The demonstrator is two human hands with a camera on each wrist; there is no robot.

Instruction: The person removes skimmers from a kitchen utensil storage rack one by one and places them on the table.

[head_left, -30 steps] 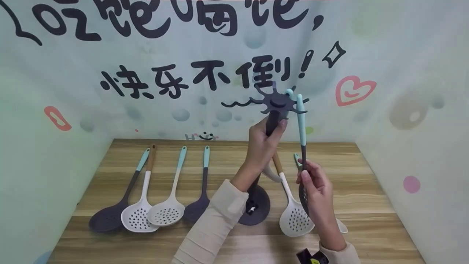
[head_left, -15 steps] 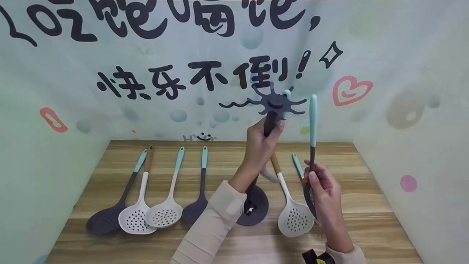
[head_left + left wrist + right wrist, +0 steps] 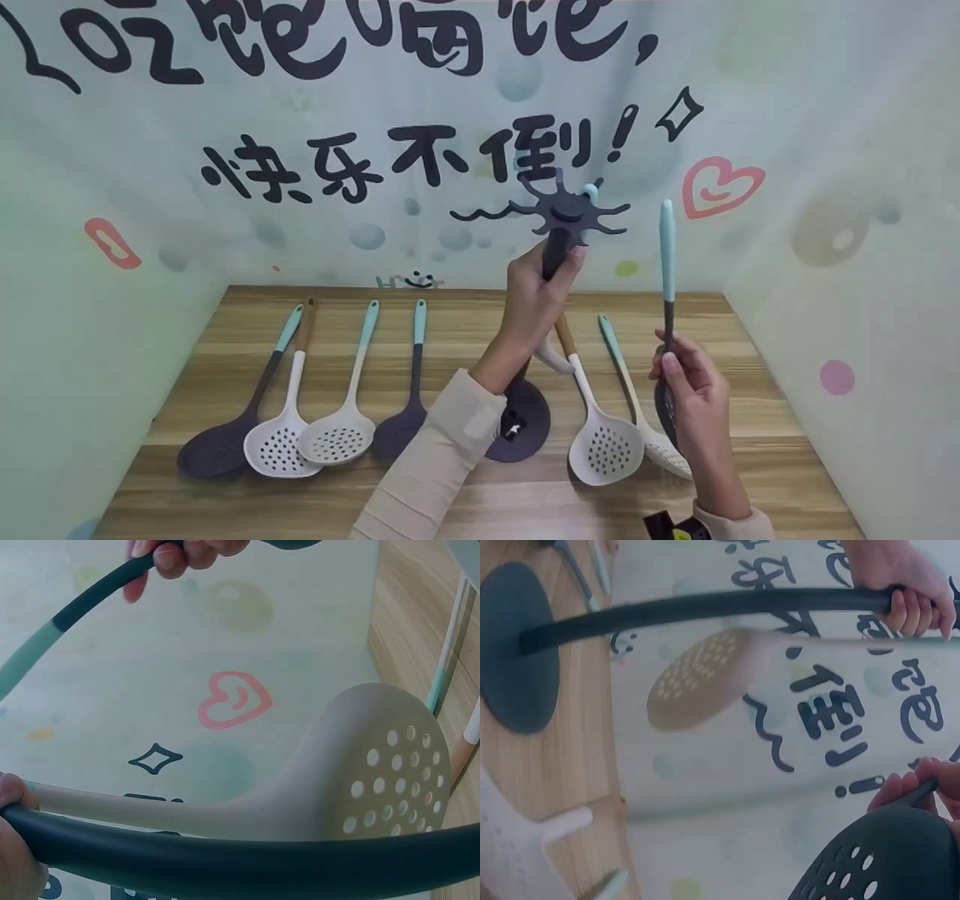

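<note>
A dark utensil stand has a spoked hook top (image 3: 566,214), a curved pole (image 3: 727,611) and a round base (image 3: 534,424). My left hand (image 3: 536,292) grips the pole just under the hooks. By that hand hangs a pale skimmer (image 3: 375,757), its mint handle tip at the hook top and its perforated bowl down. To the right, my right hand (image 3: 697,386) pinches a dark skimmer (image 3: 667,255) low on its shaft, apart from the stand. Its mint handle points up, and its perforated bowl (image 3: 892,862) hangs by the palm.
On the wooden table (image 3: 480,502), a dark skimmer (image 3: 217,450), a white skimmer (image 3: 281,442), a pale skimmer (image 3: 337,439) and a dark utensil (image 3: 401,431) lie left of the stand. Right of it lie a white skimmer (image 3: 606,454) and a mint-handled pale skimmer (image 3: 660,450). A printed cloth (image 3: 337,240) stands behind.
My right hand has moved right with the dark skimmer, away from the stand's hooks, uncovering more of the pale skimmer on the table. My left hand stays on the pole.
</note>
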